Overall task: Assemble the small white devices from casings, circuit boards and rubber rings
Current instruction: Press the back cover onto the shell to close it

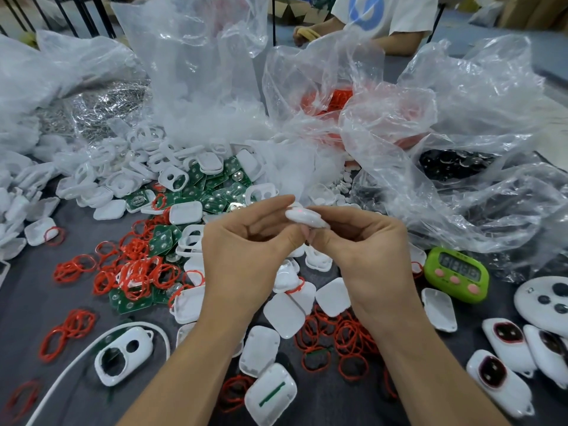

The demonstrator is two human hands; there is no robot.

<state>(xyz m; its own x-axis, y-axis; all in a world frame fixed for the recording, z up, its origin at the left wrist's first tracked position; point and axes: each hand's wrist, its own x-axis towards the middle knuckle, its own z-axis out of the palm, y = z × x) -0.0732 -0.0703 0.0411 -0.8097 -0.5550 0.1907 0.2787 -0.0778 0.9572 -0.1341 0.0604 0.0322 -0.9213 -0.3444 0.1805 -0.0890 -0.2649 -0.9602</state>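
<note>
1. Nearest to me: white casing w/ a green strip, lying on the grey table btw the person's two forearms.
2. L hand and R hand meet above the table centre. Both pinch one small white device btw thumb and fingertips, w/ fingers curled, not spread. A faint red spot shows on it.
3. Device is up in the air, apart from the table, over loose casings.
4. Handling, my guess: light, stiff plastic shell, smooth, so maybe slippery. The halves prob. snap together, so better to hold at the long edges and press evenly, not on the middle.
5. Red rings look soft and stretchy and they tangle easily; take only one, by its loop.
6. Green boards look thin and stiff; take by the edges, not by the metal domes.
7. Writing: none I can read. Green timer has a display, but the digits are too blurred. Blue mark on the shirt of the person opposite is not legible.
</note>
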